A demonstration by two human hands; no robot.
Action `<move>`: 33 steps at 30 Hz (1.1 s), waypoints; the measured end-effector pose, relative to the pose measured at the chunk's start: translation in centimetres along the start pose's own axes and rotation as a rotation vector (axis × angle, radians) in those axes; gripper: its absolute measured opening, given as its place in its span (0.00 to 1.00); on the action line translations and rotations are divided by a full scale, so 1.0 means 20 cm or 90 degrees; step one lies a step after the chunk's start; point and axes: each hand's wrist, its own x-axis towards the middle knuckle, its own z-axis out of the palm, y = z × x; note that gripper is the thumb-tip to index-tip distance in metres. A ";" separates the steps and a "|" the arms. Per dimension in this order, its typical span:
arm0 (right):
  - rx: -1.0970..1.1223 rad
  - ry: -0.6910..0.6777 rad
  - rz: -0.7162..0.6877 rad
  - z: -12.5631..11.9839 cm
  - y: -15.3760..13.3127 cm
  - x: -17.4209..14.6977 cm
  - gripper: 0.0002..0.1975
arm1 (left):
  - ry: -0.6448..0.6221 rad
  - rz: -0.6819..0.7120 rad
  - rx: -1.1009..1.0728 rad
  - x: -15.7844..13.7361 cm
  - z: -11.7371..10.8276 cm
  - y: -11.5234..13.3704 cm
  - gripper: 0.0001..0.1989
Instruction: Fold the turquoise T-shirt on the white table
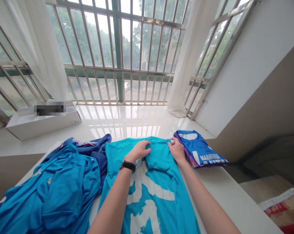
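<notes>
A turquoise T-shirt (161,177) with large white brush-stroke print lies spread in front of me, its right side folded inward. My left hand (139,150), with a black-banded watch (128,165) on the wrist, rests on the upper part of the shirt; its thumb and fingers are apart. At the shirt's upper right edge is my right hand (177,150), fingers slightly bent and apart, touching the fabric. Just beyond it sits a folded blue shirt (198,148) lettered "MARATHON", with purple fabric beneath. To the left, a loose pile of blue shirts (66,182) lies crumpled.
A white box (44,123) stands on the glossy white sill (127,120) at the left. Barred windows (122,58) with white curtains (186,65) are behind. The white surface (225,191) ends in an edge at the right, where a red and tan package (287,206) lies lower.
</notes>
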 end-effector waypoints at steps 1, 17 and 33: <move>0.002 0.022 -0.009 0.00 -0.01 0.00 0.20 | 0.019 0.007 0.001 0.00 0.01 0.00 0.21; -0.210 -0.235 -0.176 -0.01 -0.24 -0.14 0.27 | 0.101 -0.059 0.290 0.00 0.14 -0.08 0.23; -0.208 -0.296 -0.125 0.01 -0.20 -0.12 0.34 | -0.018 -0.159 0.345 -0.02 0.10 0.05 0.34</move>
